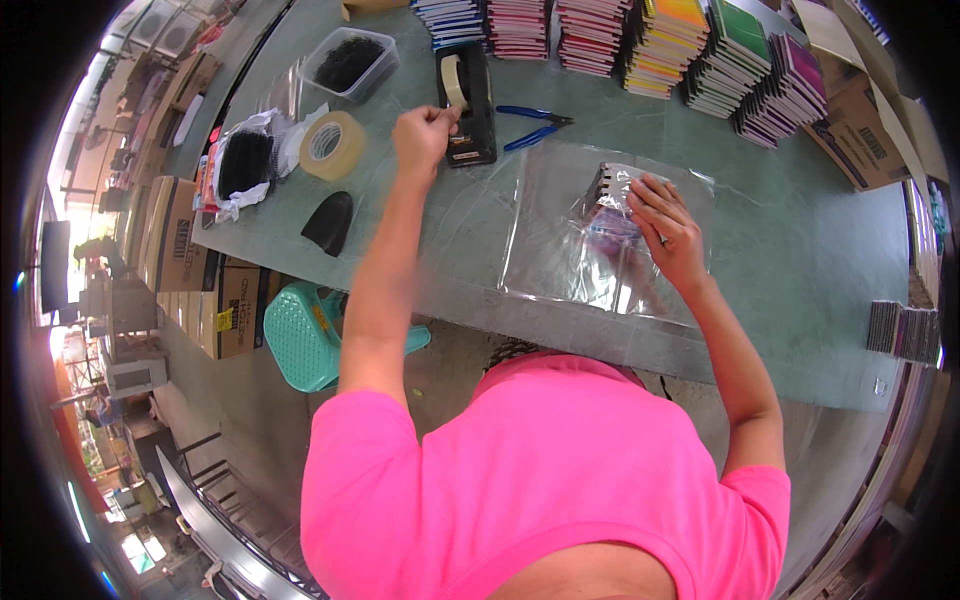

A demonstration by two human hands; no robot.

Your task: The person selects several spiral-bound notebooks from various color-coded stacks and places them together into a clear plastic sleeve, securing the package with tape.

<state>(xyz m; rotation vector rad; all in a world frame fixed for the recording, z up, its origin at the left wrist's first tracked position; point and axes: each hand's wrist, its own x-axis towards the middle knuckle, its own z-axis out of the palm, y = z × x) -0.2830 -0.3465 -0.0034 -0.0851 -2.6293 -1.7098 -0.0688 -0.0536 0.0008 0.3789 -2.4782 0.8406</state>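
Observation:
At the black tape dispenser [474, 130], my left hand [422, 140] is closed in a pinch beside the roll of tape [454, 82], at what looks like the tape's loose end. My right hand [668, 225] lies with fingers stretched out on a clear plastic bag [540, 240], pressing on a small stack of spiral-bound notebooks [612, 225] inside it. Glare on the plastic and my palm hide part of the stack. Blue-handled cutting pliers [532, 138] rest between the dispenser and the bag.
Several stacks of coloured notebooks [665, 45] line the far edge. To the left are a wide tape roll [332, 146], a plastic tub of black pieces [350, 65], a black bundle [246, 165] and a black curved piece [328, 222]. A cardboard box [860, 130] stands right; a green stool [303, 338] is below.

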